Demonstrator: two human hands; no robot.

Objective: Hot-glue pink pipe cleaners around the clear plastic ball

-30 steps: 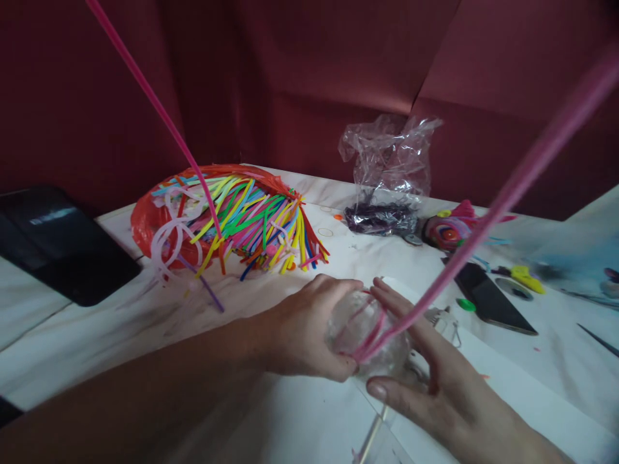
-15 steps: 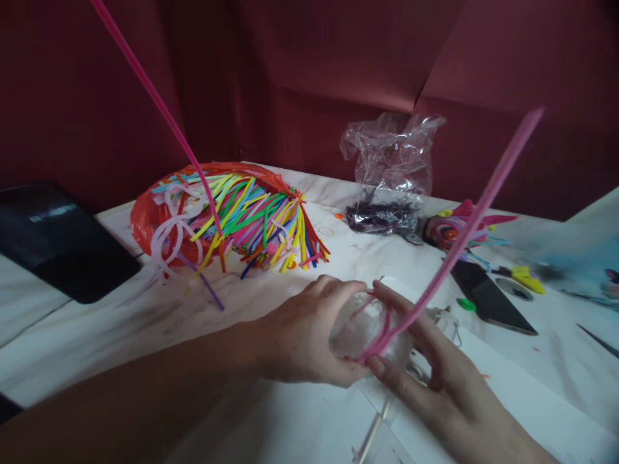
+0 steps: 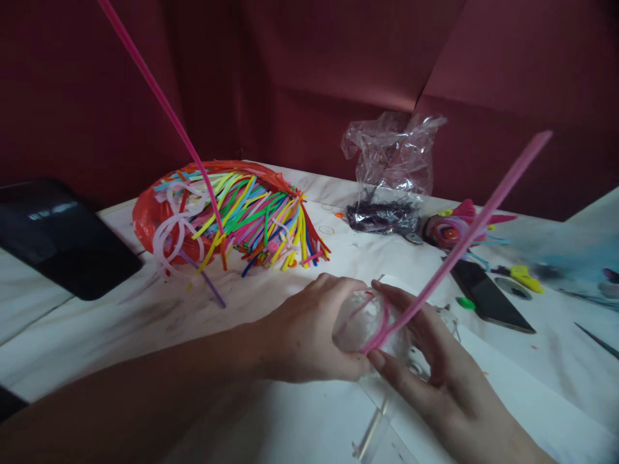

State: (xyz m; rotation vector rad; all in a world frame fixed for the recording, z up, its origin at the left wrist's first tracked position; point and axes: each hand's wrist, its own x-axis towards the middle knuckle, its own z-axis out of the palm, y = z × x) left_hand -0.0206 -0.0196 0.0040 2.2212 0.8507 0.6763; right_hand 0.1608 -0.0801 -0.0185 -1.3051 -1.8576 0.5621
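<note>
My left hand [image 3: 309, 335] and my right hand [image 3: 425, 367] are both wrapped round a clear round object [image 3: 367, 322] low over the white table [image 3: 120, 335]. A pink pipe cleaner [image 3: 464, 238] loops round that clear object. One end rises to the upper right, the other end [image 3: 159, 103] runs up to the top left corner. My right thumb presses where the strands cross. What the clear object is I cannot make out.
A red bag of several coloured pipe cleaners [image 3: 236, 219] lies behind my hands. A crumpled clear plastic bag [image 3: 387, 167] with dark bits stands further back. A colourful craft figure [image 3: 449, 232], a dark phone [image 3: 488, 296] and a black tablet [image 3: 58, 238] lie around.
The right end of the pink pipe cleaner swung in from the far right to a steeper angle. My right thumb slid up against the clear object. My left hand stayed put.
</note>
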